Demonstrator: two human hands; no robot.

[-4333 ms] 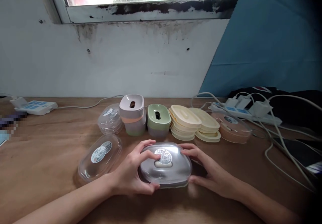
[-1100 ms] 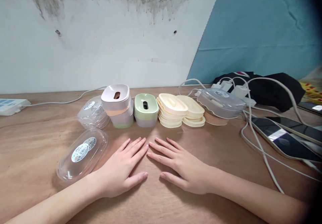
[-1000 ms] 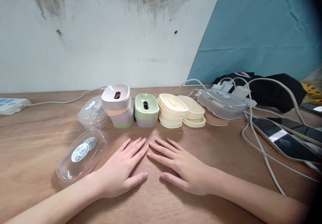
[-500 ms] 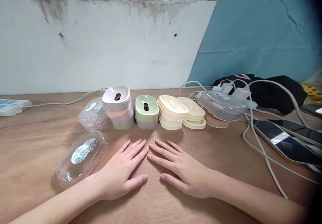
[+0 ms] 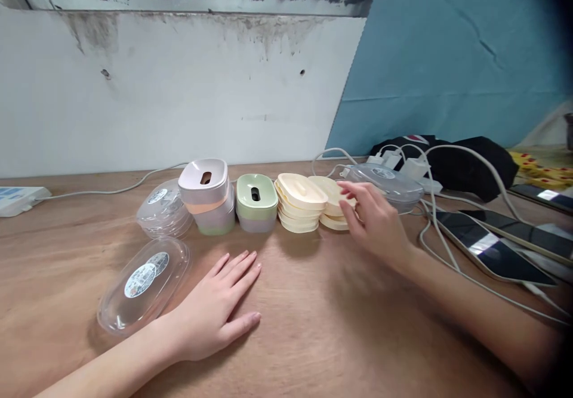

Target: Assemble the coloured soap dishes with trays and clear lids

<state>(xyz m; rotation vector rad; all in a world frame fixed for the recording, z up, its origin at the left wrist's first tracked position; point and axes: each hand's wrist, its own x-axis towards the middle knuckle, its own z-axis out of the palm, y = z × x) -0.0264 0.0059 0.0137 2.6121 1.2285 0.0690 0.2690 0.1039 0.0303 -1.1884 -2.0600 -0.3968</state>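
Observation:
My left hand (image 5: 217, 305) lies flat on the wooden table (image 5: 286, 338), fingers spread, holding nothing. To its left is a clear oval plastic lid (image 5: 129, 308) with two round stickers. My right hand (image 5: 373, 219) is raised at the right, fingers loosely bent and thumb apart, with nothing visible in it. It hangs in front of the shorter stack of cream lids (image 5: 329, 189) and partly hides a container with a clear lid (image 5: 394, 186). Whether it touches either, I cannot tell. The taller stack of cream lids (image 5: 301, 198) stands just left.
Lilac boxes with slotted tops (image 5: 208, 192), a green-topped box (image 5: 256, 201) and stacked clear lids (image 5: 163, 207) line the back. Phones (image 5: 487, 246), white cables (image 5: 430, 174) and a black cloth bag (image 5: 474, 159) lie right. A power strip (image 5: 22, 200) sits far left.
My right hand has lifted off the table and moved forward and right to the shorter stack of cream lids. My left hand has stayed in place. The view has shifted slightly.

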